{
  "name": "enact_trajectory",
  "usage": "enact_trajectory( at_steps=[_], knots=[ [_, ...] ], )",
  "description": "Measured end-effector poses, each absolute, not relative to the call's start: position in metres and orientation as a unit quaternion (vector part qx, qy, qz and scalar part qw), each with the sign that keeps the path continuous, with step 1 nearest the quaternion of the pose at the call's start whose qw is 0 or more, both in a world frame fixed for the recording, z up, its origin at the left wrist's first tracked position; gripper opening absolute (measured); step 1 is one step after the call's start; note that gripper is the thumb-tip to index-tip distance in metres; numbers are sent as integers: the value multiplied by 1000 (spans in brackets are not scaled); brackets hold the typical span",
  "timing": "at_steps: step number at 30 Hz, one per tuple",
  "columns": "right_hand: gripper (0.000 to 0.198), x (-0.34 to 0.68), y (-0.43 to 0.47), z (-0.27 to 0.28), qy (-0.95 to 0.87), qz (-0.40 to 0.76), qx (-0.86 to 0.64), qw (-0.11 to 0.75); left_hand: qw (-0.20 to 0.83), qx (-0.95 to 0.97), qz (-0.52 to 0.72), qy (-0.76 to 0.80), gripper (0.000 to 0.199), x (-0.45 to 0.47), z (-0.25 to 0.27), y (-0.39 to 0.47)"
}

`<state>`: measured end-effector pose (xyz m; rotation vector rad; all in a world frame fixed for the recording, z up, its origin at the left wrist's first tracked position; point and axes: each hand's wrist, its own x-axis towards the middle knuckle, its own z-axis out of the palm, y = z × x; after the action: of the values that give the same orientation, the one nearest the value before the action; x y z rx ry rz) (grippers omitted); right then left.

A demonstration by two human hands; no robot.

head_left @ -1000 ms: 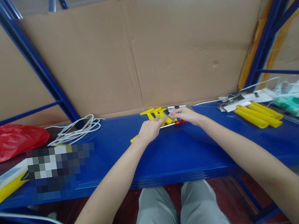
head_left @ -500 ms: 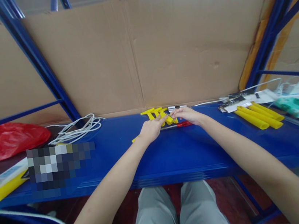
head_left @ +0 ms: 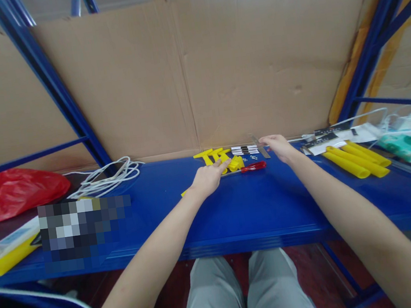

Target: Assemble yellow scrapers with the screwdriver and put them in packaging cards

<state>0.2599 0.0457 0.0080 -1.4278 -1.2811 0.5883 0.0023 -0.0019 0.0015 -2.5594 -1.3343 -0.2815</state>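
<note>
Both hands are out over the blue shelf (head_left: 258, 207), and the red-handled screwdriver (head_left: 248, 168) serves as the marker here. It lies flat on the shelf, untouched, red grip to the right and thin shaft running left.

The left hand (head_left: 207, 180) sits just left of the screwdriver, fingers loosely curled and the forefinger stretched toward the small yellow plastic pieces (head_left: 225, 160) that cluster just behind the screwdriver's shaft. The fingertip touches or nearly touches one of them (too small to tell which), and whether the hand pinches anything cannot be told.

The right hand (head_left: 279, 146) is behind and to the right of the screwdriver, well clear of it. It pinches a thin grey metal strip (head_left: 259, 146), which slants away from the fingertips back toward the screwdriver side. The hand is closed on that strip at one end only.

Directly behind the screwdriver, beside the yellow pieces, lie small white and black strips (head_left: 244, 149) in a neat row.

Far to the right of the screwdriver rests a bundle of long yellow tubes (head_left: 356, 160), with white packets (head_left: 335, 138) just behind them. Far to the left lies a coil of white cable (head_left: 108, 178), and beyond that a red plastic bag (head_left: 9, 192). A brown cardboard sheet (head_left: 187, 75) stands upright behind everything, against the blue rack posts.
</note>
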Motion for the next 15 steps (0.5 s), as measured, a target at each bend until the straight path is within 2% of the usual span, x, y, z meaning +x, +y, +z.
enact_trajectory(
  at_steps=[4,10,15],
  knots=[
    [12,286,54,-6,-524,190,-657,508,156,-877,-76,-448,54,4,2,-4],
    [16,302,66,-29,-529,166,-745,372,186,-874,-69,-444,54,3,1,-4],
    [25,305,76,-40,-539,133,-761,337,185,-879,-78,-433,54,2,-1,-2]
  ],
)
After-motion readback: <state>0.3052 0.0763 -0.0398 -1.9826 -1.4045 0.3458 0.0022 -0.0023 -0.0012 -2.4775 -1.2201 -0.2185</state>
